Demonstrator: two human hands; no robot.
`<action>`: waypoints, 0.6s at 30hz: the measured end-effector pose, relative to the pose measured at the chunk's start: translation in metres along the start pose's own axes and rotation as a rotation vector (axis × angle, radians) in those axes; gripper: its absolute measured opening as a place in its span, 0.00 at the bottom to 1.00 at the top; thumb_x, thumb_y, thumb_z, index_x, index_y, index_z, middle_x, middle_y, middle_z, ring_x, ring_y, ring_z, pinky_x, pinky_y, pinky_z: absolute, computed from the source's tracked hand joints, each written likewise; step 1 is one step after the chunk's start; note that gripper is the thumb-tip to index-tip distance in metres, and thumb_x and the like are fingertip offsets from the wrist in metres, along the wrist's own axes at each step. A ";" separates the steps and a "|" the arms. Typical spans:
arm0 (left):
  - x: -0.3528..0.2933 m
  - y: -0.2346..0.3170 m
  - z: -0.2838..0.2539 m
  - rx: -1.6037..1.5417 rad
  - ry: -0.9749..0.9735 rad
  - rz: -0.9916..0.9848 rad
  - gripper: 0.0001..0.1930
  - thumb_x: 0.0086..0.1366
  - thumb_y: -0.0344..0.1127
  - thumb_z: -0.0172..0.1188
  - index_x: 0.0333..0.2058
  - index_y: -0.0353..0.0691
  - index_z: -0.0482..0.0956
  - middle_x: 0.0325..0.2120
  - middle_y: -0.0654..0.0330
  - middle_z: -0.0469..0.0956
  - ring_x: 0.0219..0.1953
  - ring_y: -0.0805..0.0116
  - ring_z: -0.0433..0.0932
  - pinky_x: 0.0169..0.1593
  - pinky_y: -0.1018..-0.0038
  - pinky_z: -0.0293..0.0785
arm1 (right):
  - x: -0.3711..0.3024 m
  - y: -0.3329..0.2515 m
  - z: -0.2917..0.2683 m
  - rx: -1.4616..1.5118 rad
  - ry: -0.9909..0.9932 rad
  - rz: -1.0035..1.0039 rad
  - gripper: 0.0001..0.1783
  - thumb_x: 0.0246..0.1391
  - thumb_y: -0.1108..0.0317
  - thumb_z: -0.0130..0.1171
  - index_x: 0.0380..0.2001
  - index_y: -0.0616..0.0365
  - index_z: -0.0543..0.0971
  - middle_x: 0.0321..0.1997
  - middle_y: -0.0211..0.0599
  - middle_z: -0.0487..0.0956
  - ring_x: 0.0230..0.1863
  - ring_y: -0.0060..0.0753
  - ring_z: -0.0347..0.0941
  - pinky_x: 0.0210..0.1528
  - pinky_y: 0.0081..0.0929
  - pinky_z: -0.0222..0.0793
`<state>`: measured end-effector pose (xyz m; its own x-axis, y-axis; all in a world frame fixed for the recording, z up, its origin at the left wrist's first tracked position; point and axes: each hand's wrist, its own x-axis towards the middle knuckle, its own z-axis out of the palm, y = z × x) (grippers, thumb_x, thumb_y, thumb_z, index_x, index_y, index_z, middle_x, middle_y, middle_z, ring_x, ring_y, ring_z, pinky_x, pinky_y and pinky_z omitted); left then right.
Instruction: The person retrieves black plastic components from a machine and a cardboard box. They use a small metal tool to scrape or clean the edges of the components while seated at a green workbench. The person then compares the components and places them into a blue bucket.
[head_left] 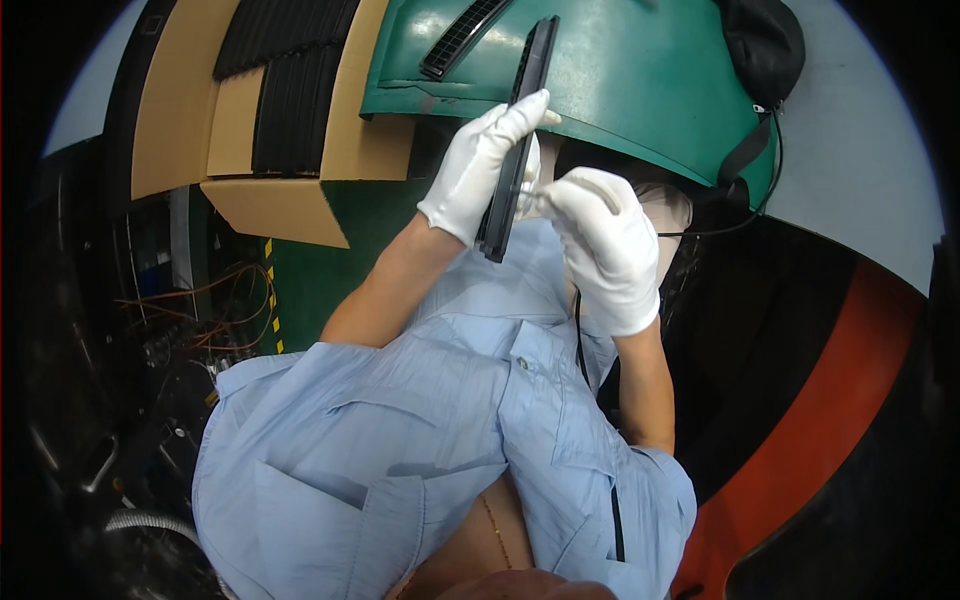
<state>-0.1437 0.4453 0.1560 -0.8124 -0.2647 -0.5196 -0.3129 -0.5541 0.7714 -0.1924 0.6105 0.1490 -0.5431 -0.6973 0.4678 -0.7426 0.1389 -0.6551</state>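
In a white glove, my left hand (468, 178) is closed round a long, narrow black plastic strip (508, 188). The strip is tilted, its upper end leaning over the table edge and its lower end above my lap. Also gloved in white, my right hand (612, 250) is closed in a pinch beside the strip's right side. From its fingertips a thin greyish tool (532, 193) points at the strip; its tip is too small to make out. A similar black slotted strip (462, 38) lies on the green table beyond my hands.
An open cardboard box (168, 110) with stacked black strips (292, 115) stands at the left. Ahead is the green tabletop (640, 80), with a black bag (765, 50) and its strap at the right. A black cable (725, 232) runs near my right hand. Orange wires (235, 300) hang at the left.
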 end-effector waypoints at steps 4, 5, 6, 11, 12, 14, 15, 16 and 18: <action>-0.002 -0.003 0.002 0.079 0.004 0.048 0.22 0.74 0.49 0.51 0.45 0.31 0.76 0.15 0.70 0.64 0.11 0.82 0.61 0.13 0.82 0.56 | 0.010 0.003 0.003 -0.161 -0.011 -0.124 0.16 0.38 0.76 0.61 0.36 0.54 0.80 0.32 0.30 0.76 0.25 0.33 0.72 0.26 0.29 0.68; -0.001 -0.004 0.002 0.087 0.009 0.054 0.22 0.74 0.49 0.52 0.45 0.31 0.76 0.15 0.70 0.64 0.11 0.82 0.61 0.13 0.81 0.56 | 0.008 0.000 0.002 -0.185 -0.031 -0.145 0.16 0.39 0.75 0.61 0.36 0.54 0.79 0.31 0.30 0.76 0.24 0.32 0.72 0.25 0.29 0.67; 0.001 -0.007 0.000 0.071 0.008 0.061 0.21 0.74 0.49 0.52 0.45 0.31 0.77 0.15 0.70 0.64 0.11 0.82 0.61 0.13 0.81 0.56 | 0.005 -0.003 0.001 -0.205 -0.053 -0.168 0.16 0.39 0.74 0.61 0.37 0.55 0.79 0.31 0.30 0.75 0.24 0.31 0.71 0.24 0.28 0.66; 0.006 -0.010 -0.002 -0.030 0.015 0.022 0.19 0.74 0.47 0.54 0.44 0.32 0.76 0.14 0.69 0.63 0.10 0.80 0.60 0.14 0.80 0.55 | -0.008 -0.013 -0.001 -0.239 -0.102 -0.226 0.17 0.41 0.71 0.60 0.39 0.57 0.80 0.31 0.29 0.75 0.23 0.27 0.70 0.23 0.26 0.64; 0.005 -0.009 -0.002 -0.024 0.011 0.026 0.19 0.74 0.47 0.54 0.44 0.32 0.76 0.14 0.69 0.62 0.10 0.80 0.60 0.14 0.80 0.55 | -0.010 -0.015 -0.002 -0.234 -0.096 -0.225 0.16 0.42 0.71 0.60 0.38 0.57 0.80 0.32 0.29 0.75 0.23 0.27 0.70 0.23 0.26 0.64; 0.006 -0.008 -0.002 -0.012 0.003 0.034 0.19 0.74 0.47 0.54 0.44 0.32 0.76 0.14 0.69 0.62 0.10 0.80 0.60 0.14 0.80 0.55 | -0.012 -0.019 -0.003 -0.215 -0.095 -0.230 0.15 0.43 0.71 0.61 0.38 0.57 0.80 0.34 0.29 0.77 0.24 0.27 0.71 0.24 0.26 0.64; 0.006 -0.008 -0.002 -0.006 0.012 0.033 0.20 0.74 0.47 0.53 0.44 0.32 0.76 0.14 0.69 0.62 0.10 0.80 0.59 0.14 0.80 0.55 | -0.013 -0.021 -0.003 -0.206 -0.094 -0.233 0.15 0.43 0.71 0.61 0.38 0.57 0.80 0.35 0.30 0.77 0.24 0.26 0.71 0.24 0.25 0.64; 0.007 -0.010 -0.002 -0.001 0.021 0.032 0.20 0.74 0.48 0.53 0.45 0.31 0.75 0.14 0.69 0.62 0.10 0.80 0.59 0.14 0.80 0.55 | -0.016 -0.023 -0.005 -0.190 -0.135 -0.228 0.15 0.43 0.71 0.61 0.39 0.57 0.80 0.35 0.30 0.78 0.25 0.27 0.72 0.24 0.25 0.65; 0.009 -0.009 -0.002 -0.005 0.025 0.043 0.21 0.74 0.49 0.52 0.45 0.31 0.75 0.13 0.69 0.62 0.09 0.80 0.59 0.14 0.80 0.55 | -0.021 -0.028 -0.009 -0.158 -0.218 -0.220 0.15 0.44 0.71 0.61 0.39 0.56 0.81 0.37 0.31 0.79 0.26 0.27 0.73 0.26 0.26 0.67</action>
<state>-0.1474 0.4466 0.1432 -0.8124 -0.3081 -0.4951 -0.2751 -0.5460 0.7913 -0.1639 0.6270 0.1626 -0.2795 -0.8540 0.4387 -0.8933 0.0638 -0.4449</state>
